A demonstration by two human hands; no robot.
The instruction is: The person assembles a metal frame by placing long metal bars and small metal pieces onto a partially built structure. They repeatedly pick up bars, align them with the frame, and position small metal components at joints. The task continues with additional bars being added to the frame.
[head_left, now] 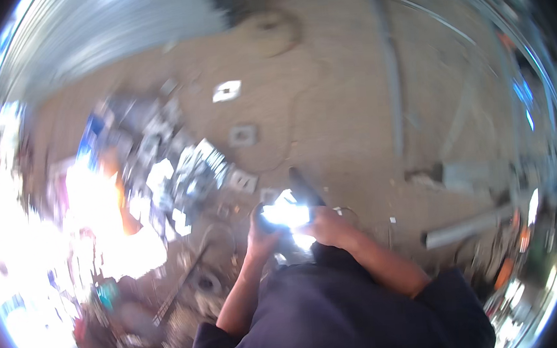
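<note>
Close in front of my body, both hands are around a shiny metal piece (286,214). Glare washes out much of its surface, so I cannot tell its exact kind. My left hand (262,238) grips its left side, with the fingers closed and partly hidden. On the opposite side my right hand (328,227) is closed on it too. A dark elongated shape (305,186) shows just beyond the right hand; motion blur hides what it is. Square metal plates with central holes lie past my hands, among them a grey plate (243,135) and a bright plate (227,91).
A heap of metal pieces (183,168) lies to the left on the brown ground (338,104). Large grey sheeting (111,37) is at the far left. A long metal bar (390,67) runs along the right, with a pale beam (469,226) nearer me. Strong sunlight bleaches the left edge.
</note>
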